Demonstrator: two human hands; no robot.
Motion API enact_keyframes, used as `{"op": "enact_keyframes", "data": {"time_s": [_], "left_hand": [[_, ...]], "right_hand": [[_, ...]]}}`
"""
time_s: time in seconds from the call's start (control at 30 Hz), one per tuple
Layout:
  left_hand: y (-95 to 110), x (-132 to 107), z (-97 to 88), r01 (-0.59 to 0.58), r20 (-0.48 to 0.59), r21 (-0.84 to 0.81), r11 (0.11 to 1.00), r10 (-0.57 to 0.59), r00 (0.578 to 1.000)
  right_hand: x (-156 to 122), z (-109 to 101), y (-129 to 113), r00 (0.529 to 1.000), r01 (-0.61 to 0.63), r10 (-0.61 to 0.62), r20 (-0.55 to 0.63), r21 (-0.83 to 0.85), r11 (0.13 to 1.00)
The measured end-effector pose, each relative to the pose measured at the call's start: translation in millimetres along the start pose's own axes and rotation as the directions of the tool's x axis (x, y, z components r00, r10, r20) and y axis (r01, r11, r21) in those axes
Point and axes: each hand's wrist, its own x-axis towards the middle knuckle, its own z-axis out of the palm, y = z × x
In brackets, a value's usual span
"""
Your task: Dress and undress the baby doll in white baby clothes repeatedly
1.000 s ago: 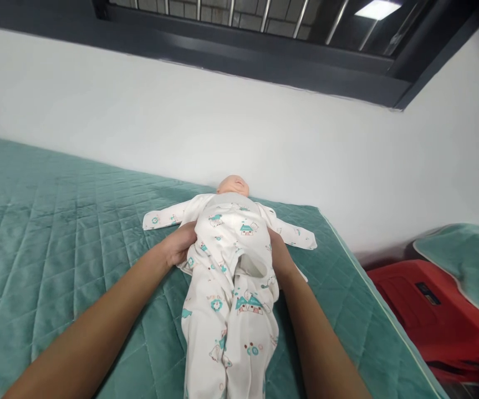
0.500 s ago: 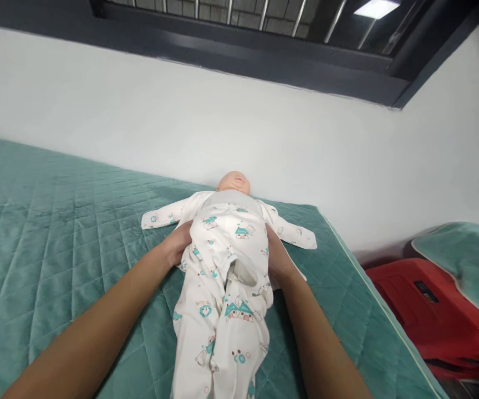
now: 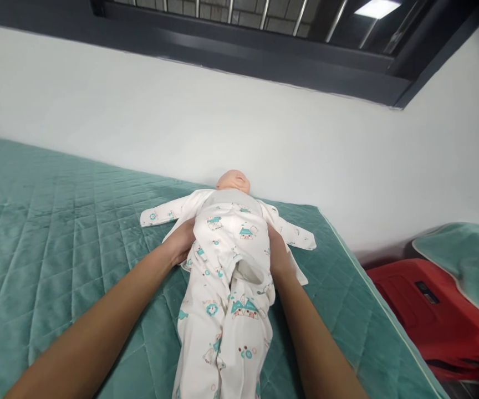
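Note:
A baby doll (image 3: 233, 182) lies on its back on a green quilted mattress (image 3: 56, 221), head toward the wall. It wears a white sleepsuit (image 3: 227, 277) printed with teal houses, sleeves spread out to both sides. My left hand (image 3: 180, 243) grips the doll's trunk on its left side, fingers tucked under the cloth. My right hand (image 3: 278, 252) holds the opposite side of the trunk, fingers hidden beneath the body. The suit's legs hang limp toward me.
A white wall (image 3: 239, 122) runs right behind the doll's head, with a dark window frame (image 3: 264, 50) above. The mattress edge falls off at the right, beside a red object (image 3: 434, 310) and another green cover (image 3: 464, 260).
The doll's body and suit shifted slightly between my hands, first lower left, then back toward the middle. Both hands stayed clamped on its sides.

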Motion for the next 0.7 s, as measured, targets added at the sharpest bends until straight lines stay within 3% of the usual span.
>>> {"op": "enact_keyframes", "data": {"time_s": [0.07,0.2,0.3,0.43,0.6,0.7], "left_hand": [[-1,-1,-0.6,-0.064,-0.007,0.059,0.996,0.064,0.998],[-1,-3,-2.3,-0.259,-0.004,0.243,0.935,0.268,0.963],[1,-2,-4.2,-0.336,-0.016,0.359,0.871,0.365,0.931],[-1,1,-6.2,-0.307,-0.078,0.436,0.846,0.375,0.924],[-5,4,-11.6,-0.255,-0.096,0.364,0.896,0.309,0.946],[-4,8,-19.5,-0.217,-0.219,0.442,0.871,0.339,0.915]], "right_hand": [[0,0,5,0.999,0.037,-0.039,-0.032,-0.069,0.997],[4,-2,16,0.998,-0.041,0.026,-0.06,-0.257,0.966],[6,-4,18,0.996,-0.074,0.057,-0.063,-0.313,0.947],[6,-4,19,0.994,-0.086,0.062,-0.091,-0.284,0.955],[10,-2,28,0.992,-0.052,0.044,-0.117,-0.067,0.996],[14,-2,28,0.976,-0.095,0.092,-0.197,-0.005,0.995]]}}
